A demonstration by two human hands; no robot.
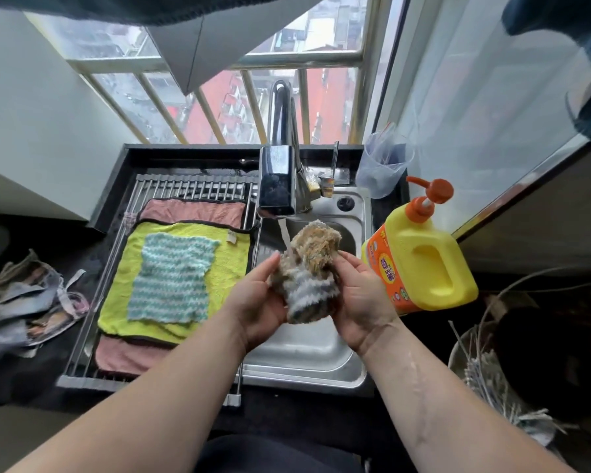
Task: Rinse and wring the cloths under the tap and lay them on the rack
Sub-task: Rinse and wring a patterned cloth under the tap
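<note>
Brown-and-grey fuzzy knitted cloth (307, 268) is bunched between both hands over the steel sink (307, 349), the left hand (263, 302) and right hand (359, 302) each curled round it, under water (285, 233) running from the chrome tap (277, 179). On the metal roll-up rack (191, 186) along the sink's left edge lie a pink cloth (191, 211), a yellow cloth (232, 264) and, on top, a teal-and-white knitted cloth (173, 278).

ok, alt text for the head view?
The left hand and right hand hold a bunched brown-and-grey cloth under the running tap, over a steel sink. Left of it, a teal cloth lies on a yellow cloth on the rack; a soap bottle stands right.
</note>
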